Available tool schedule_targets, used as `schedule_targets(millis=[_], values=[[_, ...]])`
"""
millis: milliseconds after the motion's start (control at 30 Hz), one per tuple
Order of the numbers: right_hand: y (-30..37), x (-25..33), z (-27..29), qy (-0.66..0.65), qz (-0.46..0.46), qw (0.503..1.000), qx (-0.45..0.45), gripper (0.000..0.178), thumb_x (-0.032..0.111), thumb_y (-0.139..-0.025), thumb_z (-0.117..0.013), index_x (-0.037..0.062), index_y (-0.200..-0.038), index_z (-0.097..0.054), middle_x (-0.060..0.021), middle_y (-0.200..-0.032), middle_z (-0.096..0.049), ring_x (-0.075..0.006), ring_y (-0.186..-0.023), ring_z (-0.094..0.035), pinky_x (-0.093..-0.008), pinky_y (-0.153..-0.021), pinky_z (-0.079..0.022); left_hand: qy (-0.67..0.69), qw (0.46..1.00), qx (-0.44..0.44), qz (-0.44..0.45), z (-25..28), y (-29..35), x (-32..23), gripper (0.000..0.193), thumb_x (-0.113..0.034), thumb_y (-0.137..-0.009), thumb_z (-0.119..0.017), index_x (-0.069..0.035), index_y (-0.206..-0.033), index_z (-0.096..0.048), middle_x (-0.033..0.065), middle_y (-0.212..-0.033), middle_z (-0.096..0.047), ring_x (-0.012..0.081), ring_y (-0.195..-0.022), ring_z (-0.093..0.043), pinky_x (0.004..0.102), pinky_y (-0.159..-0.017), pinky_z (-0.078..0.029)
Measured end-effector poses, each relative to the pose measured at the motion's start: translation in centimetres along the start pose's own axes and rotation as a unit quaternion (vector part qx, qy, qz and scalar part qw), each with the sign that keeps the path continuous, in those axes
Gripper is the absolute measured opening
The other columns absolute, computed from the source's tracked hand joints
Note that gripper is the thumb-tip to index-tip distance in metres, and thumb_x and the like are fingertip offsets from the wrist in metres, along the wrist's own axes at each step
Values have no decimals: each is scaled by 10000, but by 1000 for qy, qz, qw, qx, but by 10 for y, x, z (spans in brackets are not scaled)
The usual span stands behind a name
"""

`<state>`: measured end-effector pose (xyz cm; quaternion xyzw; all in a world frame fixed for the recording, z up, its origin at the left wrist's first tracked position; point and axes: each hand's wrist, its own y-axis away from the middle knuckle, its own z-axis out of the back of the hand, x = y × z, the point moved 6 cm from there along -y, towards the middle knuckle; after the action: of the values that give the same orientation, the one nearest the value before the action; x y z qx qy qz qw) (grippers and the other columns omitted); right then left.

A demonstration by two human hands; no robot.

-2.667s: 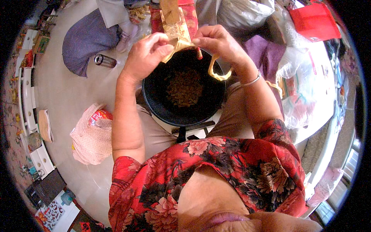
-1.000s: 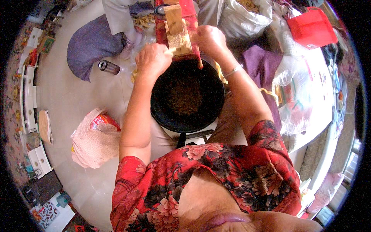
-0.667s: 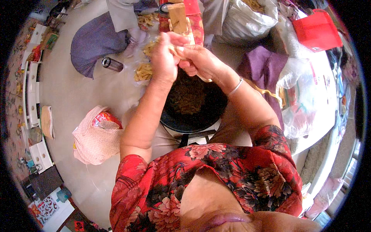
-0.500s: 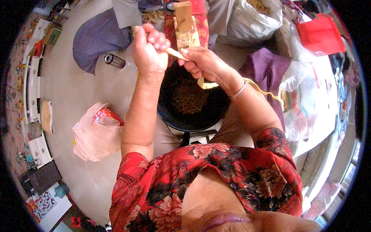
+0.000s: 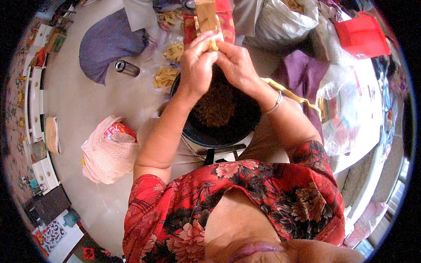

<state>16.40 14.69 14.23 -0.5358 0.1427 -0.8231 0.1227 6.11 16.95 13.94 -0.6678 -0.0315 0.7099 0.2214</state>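
Observation:
Both my hands meet above the far edge of a dark round pan (image 5: 221,141), which holds a brown, crumbly heap (image 5: 214,107). My left hand (image 5: 197,63) is closed, fingertips pressed against a small folded end of a pale yellow strip (image 5: 213,45). From the other side my right hand (image 5: 239,65) pinches the same piece between thumb and fingers. A longer yellow band (image 5: 289,93) shows beyond my right wrist, over the purple cloth; whether it joins the pinched piece is hidden. Just past my fingertips stands a wooden block (image 5: 205,16) on red patterned cloth (image 5: 189,33).
Yellowish flat pieces (image 5: 165,76) lie in piles left of the pan. A dark cylindrical container (image 5: 127,68) lies near a grey-blue cloth (image 5: 107,46). A pink bag (image 5: 109,155) sits at left. A white sack (image 5: 285,28), purple cloth (image 5: 302,72) and red bag (image 5: 363,36) are at right.
My left hand has come down and right, and my right hand has shifted slightly, so both now meet. The strip stretched between them is now gathered at the fingertips.

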Motion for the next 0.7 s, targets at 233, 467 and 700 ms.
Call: schedule_targets(millis=[233,467,700], values=[[14,-22,-18,-452,-357,805,138,262,341,-877,-453,107,-824,-560,60,-473,-319,-46,-349,-234,-201,-325,-162,-123,988,85,44,6,-4,-1,198,-86,-656,-520,38,-807,-550,129,-1080,-510,170,-846,-529,288,-748,-436],[20,-28,-26,-515,-400,738,171,233,284,-848,-441,86,-765,-531,65,-450,-279,-65,-329,-218,-219,-320,-155,-201,972,109,-51,10,-2,-17,148,-65,-631,-542,36,-741,-547,228,-1071,-516,352,-954,-532,358,-814,-434],[18,-28,-23,-471,-396,745,255,184,233,-820,-453,90,-727,-523,68,-479,-295,-54,-355,-245,-202,-326,-183,-226,962,58,-144,8,7,-27,17,-16,-648,-472,-27,-660,-478,146,-759,-572,333,-646,-536,366,-571,-444]])
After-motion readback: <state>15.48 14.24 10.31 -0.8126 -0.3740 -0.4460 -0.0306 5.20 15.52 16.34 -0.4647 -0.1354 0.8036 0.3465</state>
